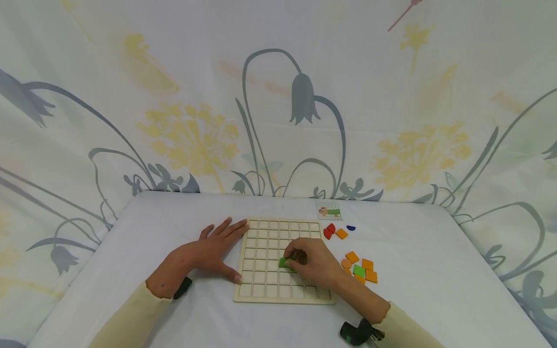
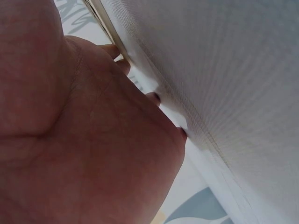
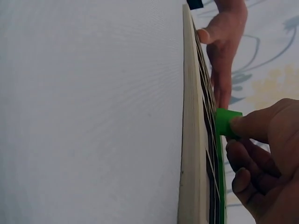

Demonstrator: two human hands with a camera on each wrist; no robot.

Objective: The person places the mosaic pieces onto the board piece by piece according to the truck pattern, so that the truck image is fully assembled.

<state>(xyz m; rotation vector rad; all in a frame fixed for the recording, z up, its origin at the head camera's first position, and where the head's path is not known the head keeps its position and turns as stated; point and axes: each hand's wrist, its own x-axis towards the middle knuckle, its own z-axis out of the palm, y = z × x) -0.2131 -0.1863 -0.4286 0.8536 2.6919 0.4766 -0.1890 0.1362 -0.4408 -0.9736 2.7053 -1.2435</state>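
A pale wooden grid board (image 1: 261,300) lies flat in the middle of the table. My right hand (image 1: 315,263) is over the board's right half, pinching a green tile (image 3: 224,122) between thumb and fingers. The right wrist view shows that tile tilted up with its lower edge at the grid, and more green (image 3: 221,179) along the board nearer the camera. My left hand (image 1: 213,251) rests at the board's left edge, fingers spread, with the thumb and fingertips touching the frame. Part of the grid is hidden under my right hand.
Right of the board lie several orange tiles (image 1: 367,264), a green square (image 1: 359,270) and an orange disc (image 1: 346,263). Farther back are red quarter-round pieces (image 1: 330,228), an orange square (image 1: 341,234), a blue half-round (image 1: 351,227) and a picture card (image 1: 329,211). A patterned curtain (image 1: 278,145) hangs behind.
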